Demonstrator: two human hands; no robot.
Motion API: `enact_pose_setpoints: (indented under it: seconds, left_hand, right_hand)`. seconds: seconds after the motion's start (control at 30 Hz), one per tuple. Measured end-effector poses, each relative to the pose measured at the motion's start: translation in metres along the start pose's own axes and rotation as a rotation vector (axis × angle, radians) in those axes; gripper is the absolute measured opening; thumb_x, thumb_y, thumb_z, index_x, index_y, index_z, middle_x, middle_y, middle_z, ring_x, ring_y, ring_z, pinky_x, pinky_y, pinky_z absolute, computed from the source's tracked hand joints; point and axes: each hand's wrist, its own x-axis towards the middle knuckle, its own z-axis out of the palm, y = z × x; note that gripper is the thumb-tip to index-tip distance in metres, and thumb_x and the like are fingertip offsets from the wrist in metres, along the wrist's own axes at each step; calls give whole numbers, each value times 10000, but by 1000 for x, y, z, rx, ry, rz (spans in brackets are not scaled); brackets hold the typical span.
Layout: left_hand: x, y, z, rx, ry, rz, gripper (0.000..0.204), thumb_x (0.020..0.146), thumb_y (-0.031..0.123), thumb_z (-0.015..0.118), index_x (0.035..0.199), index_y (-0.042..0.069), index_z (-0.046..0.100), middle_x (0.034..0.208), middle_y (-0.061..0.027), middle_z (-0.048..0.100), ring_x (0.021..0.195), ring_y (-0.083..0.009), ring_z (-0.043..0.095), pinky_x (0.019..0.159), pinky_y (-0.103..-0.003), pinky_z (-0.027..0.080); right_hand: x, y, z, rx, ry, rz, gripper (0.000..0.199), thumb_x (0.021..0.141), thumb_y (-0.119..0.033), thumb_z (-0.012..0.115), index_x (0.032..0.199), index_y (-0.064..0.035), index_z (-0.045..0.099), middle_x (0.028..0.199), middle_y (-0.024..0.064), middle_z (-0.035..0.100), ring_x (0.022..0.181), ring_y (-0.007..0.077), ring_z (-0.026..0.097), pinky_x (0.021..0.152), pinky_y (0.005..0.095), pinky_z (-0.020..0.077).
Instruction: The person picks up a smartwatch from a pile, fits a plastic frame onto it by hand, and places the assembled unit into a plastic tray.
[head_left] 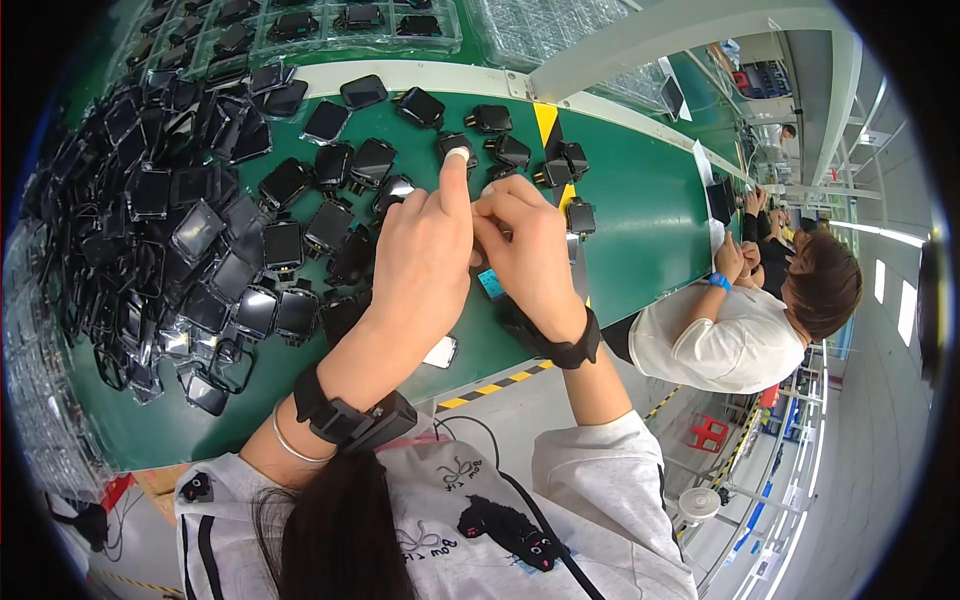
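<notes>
The left hand (425, 240), index finger outstretched, perhaps steadies a watch module (451, 140) on the surface (650, 220) near its far edge; the right hand (525, 240) bunches its fingertips, contents indiscernible.

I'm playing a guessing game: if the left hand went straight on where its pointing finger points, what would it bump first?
Probably the small black squarish device right at the tip of the left hand's pointing finger. They may be touching; depth is unclear.
</notes>
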Motion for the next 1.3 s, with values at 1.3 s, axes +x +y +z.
enact_pose_setpoints:
  seconds: [1.3]
  left_hand:
    - [59, 13, 39, 184, -17, 75, 620, 634, 79, 770, 1156, -31, 455, 864, -167, 626, 860, -321, 570, 758, -392, 462]
  right_hand:
    - [37, 48, -34, -268, -80, 196, 103, 780, -48, 615, 828, 31, 570, 704, 162, 589, 589, 312, 566, 566, 355, 453]
